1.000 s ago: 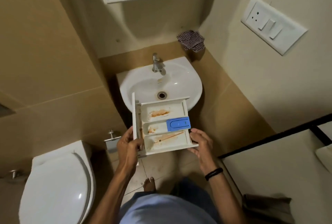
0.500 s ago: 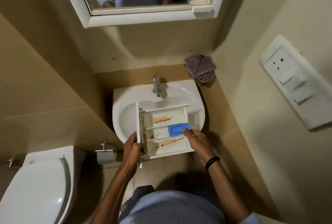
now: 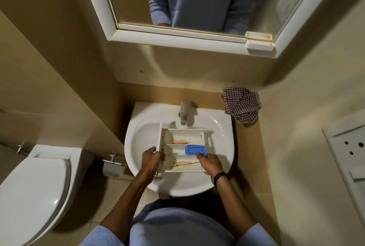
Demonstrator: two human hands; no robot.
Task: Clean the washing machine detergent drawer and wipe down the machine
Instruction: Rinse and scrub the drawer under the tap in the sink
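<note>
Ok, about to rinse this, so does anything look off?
Yes: the drawer, over the sink, has orange-brown stains in its far and near compartments and along its left wall. Nothing looks broken.

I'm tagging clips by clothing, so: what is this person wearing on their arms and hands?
The left hand and right hand are bare, no gloves. Light blue ribbed knit sleeves, left sleeve and right sleeve, are pushed up near the elbows, leaving the forearms uncovered. A thin black band circles the right wrist.
</note>
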